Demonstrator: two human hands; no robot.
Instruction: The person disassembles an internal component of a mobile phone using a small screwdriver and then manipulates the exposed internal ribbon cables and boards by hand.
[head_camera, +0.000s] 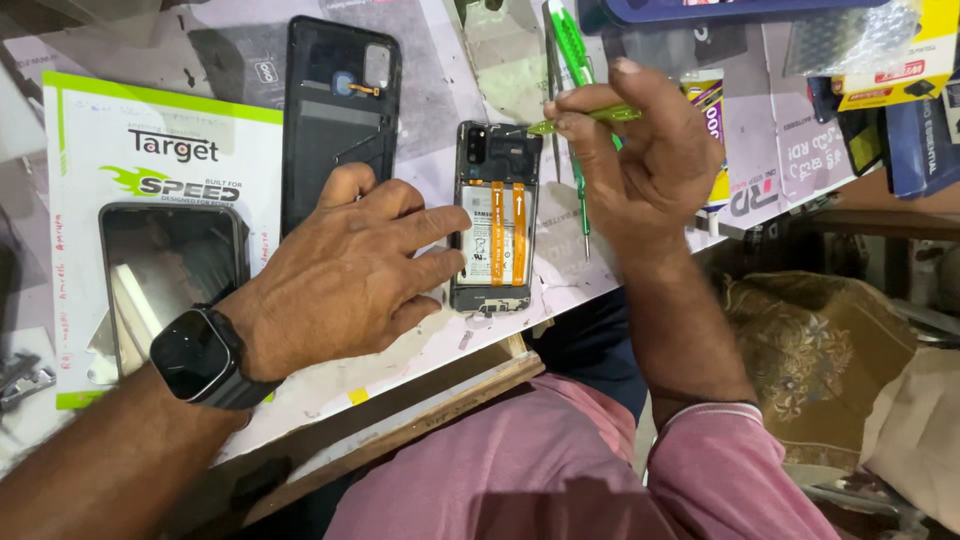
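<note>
An opened phone (493, 228) lies back-up on the bench, its white battery with two orange strips showing. My left hand (345, 275), with a dark smartwatch (195, 355) on the wrist, presses on the phone's left edge with the fingertips. My right hand (640, 150) pinches green plastic tweezers (585, 118), their tip pointing at the phone's top near the camera area. The removed black back cover (335, 115) rests to the upper left of the phone.
A second phone (170, 280) with a dark screen lies on a white and green card at the left. A green-handled screwdriver (572, 60) lies behind my right hand. Packaged accessories (880, 70) crowd the right. The bench's wooden edge (440, 405) runs along my lap.
</note>
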